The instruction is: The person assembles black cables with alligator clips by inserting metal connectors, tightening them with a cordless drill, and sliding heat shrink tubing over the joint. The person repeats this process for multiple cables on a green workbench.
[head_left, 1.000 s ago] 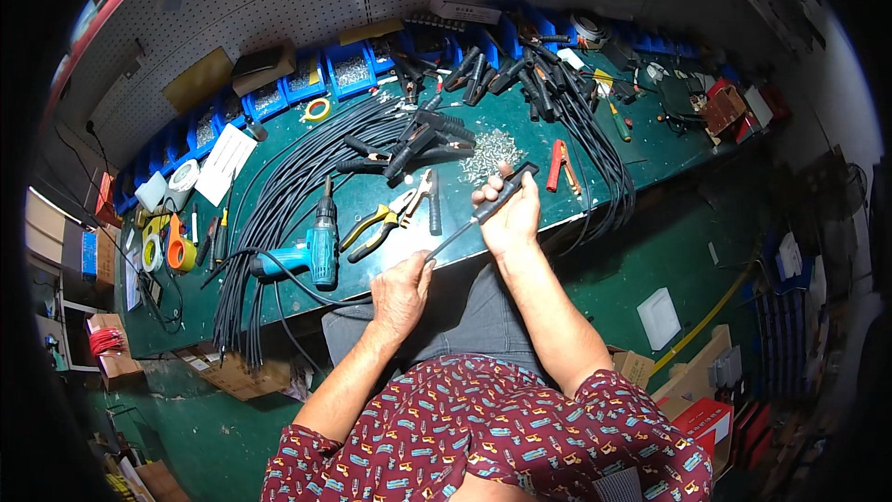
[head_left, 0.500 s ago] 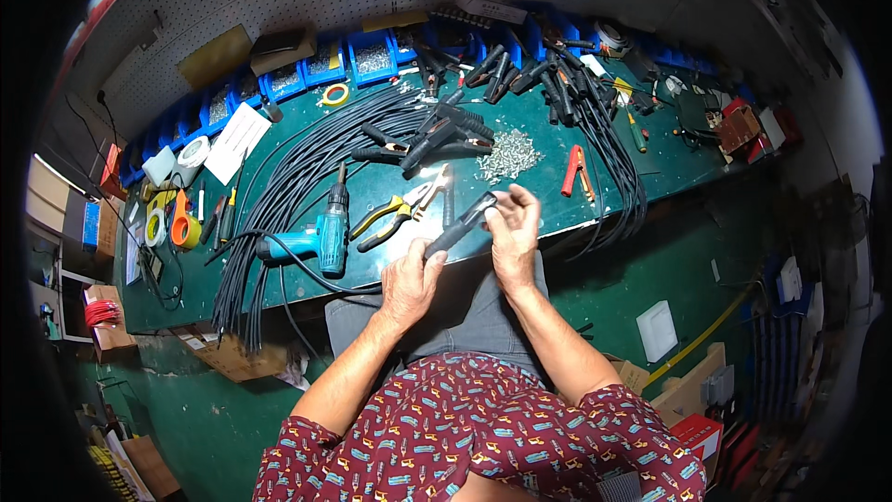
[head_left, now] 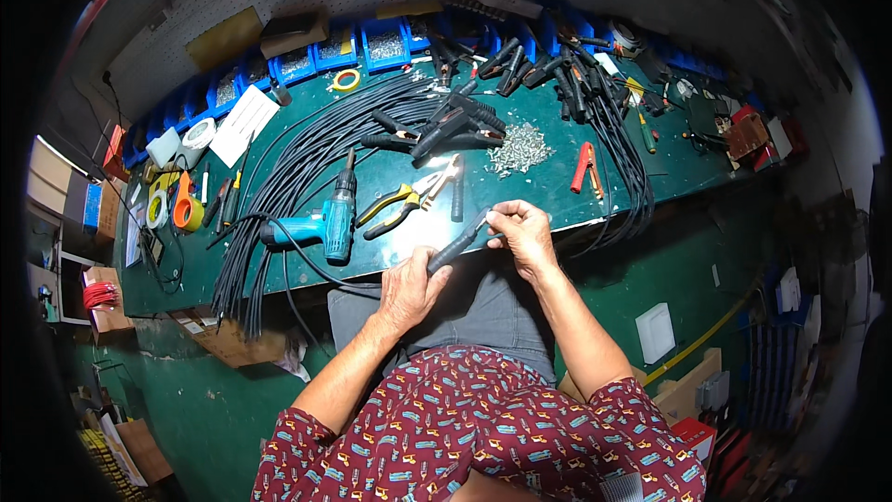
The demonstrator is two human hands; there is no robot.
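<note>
Black ribbed handle (head_left: 452, 249) is what I see, from my distant place, in the two hands, to the right of the blue-green drill (head_left: 338, 216) and a little nearer to the body than it. It is tilted, with its lower end at the left hand (head_left: 407, 292) and its upper end at the right hand (head_left: 522, 238). On the left, the fingers are wrapped around the lower part, and the thumb lies along it. On the right, thumb and forefinger are pinching at the upper end; which small part exactly sits between their tips, I cannot tell. Just right of the drill lie the pliers (head_left: 400, 210), open, with yellow and black grips. Farther to its right, on the table (head_left: 551, 193), I notice a heap of small metal pieces (head_left: 520, 150) and a red clamp (head_left: 582, 168). Behind the drill and to its left spreads a bundle of black cables (head_left: 290, 164).
</note>
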